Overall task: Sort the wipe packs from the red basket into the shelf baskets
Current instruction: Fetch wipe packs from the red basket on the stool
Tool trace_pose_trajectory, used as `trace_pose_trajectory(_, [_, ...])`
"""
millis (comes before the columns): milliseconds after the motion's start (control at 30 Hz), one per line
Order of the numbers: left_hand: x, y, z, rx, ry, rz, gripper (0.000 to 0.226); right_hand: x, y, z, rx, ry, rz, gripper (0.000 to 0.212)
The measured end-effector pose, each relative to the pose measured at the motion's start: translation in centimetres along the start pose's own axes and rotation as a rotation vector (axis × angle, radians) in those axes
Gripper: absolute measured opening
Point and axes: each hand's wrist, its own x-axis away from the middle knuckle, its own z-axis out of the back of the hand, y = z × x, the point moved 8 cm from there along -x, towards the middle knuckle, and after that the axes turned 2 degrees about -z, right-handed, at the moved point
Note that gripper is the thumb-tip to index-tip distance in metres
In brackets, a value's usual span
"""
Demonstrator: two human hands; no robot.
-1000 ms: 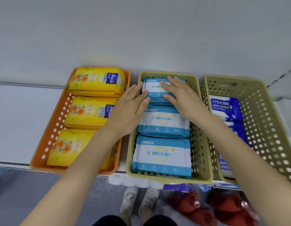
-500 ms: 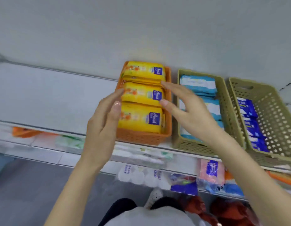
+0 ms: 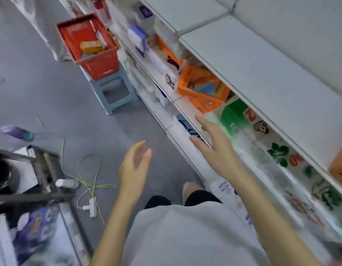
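Note:
The red basket (image 3: 98,63) stands on a pale blue stool (image 3: 113,91) at the upper left, next to the shelf unit. Inside it lie a yellow wipe pack (image 3: 91,46) and a white pack (image 3: 101,38). My left hand (image 3: 134,167) hangs open over the grey floor in mid frame, holding nothing. My right hand (image 3: 217,148) is open too, fingers spread, in front of the lower shelves. Both hands are well short of the red basket. Only a corner of the orange shelf basket (image 3: 339,169) shows at the right edge.
The white shelf unit (image 3: 243,60) runs diagonally along the right, its lower shelves packed with orange boxes (image 3: 201,87) and tissue packs. On the grey floor lie a cable with a power strip (image 3: 91,205) and a purple bottle (image 3: 17,132). A metal cart (image 3: 38,181) stands at left.
The view has swung left and down, away from the shelf baskets toward the floor and the red basket. Both hands have left the blue wipe packs and are now empty in the air.

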Motion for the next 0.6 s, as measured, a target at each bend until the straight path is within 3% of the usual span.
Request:
trace_pose_trajectory(267, [-4.0,-6.8,7.2,0.109,0.237,0.216,0.028,-10.2,-1.2,-11.4,-0.016,-0.25,-0.087,0.055])
trace_pose_trajectory(533, [-21.6,-5.2,14.8,0.061,0.375,0.265,0.02,-29.9,-5.2,-18.3,-0.06,-0.383,-0.089,0.058])
trace_pose_trajectory(600, [-26.6,-3.0,17.1,0.043,0.386,0.244,0.03,-35.4,-7.0,-19.1,-0.097,-0.379,-0.112,0.056])
